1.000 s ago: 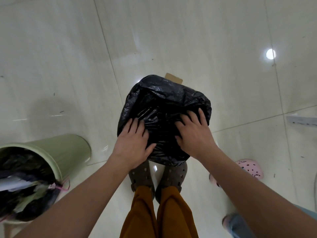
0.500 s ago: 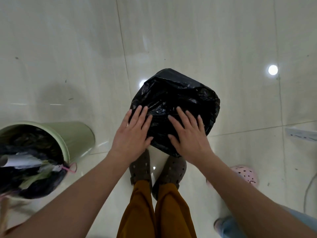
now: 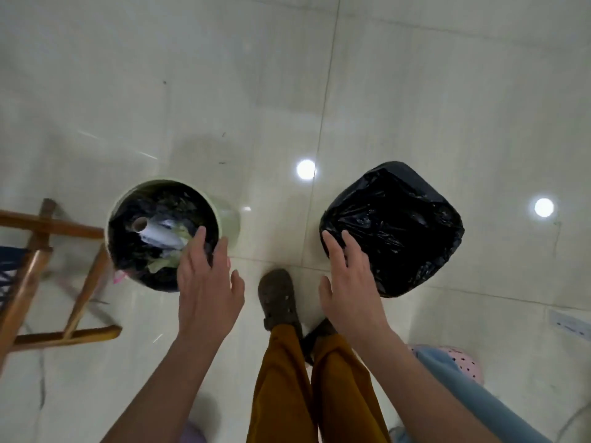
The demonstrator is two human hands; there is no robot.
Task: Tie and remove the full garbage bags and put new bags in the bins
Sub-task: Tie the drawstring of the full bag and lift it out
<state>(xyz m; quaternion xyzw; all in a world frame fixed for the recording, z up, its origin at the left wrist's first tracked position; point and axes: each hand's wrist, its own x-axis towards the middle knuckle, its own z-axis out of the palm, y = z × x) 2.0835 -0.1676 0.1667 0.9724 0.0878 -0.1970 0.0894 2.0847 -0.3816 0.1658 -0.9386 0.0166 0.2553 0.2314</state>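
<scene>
A pale green round bin (image 3: 228, 215) stands on the floor at the left, lined with a black bag full of paper and scraps (image 3: 160, 238). A second bin covered by a black garbage bag (image 3: 396, 225) stands at the right. My left hand (image 3: 208, 282) hovers open over the green bin's near rim, fingers spread, holding nothing. My right hand (image 3: 351, 282) is open too, its fingertips at the near left edge of the black-bagged bin; whether they touch it I cannot tell.
A wooden chair frame (image 3: 41, 276) stands at the left edge beside the green bin. My brown shoes (image 3: 278, 298) and orange trousers are between the bins. Another person's blue trouser leg (image 3: 473, 394) and pink shoe (image 3: 457, 359) are at the lower right. The floor is glossy pale tile.
Both hands have come off the black-bagged bin. The view has swung left, so the green bin now sits under my left hand and the bagged bin lies to the right.
</scene>
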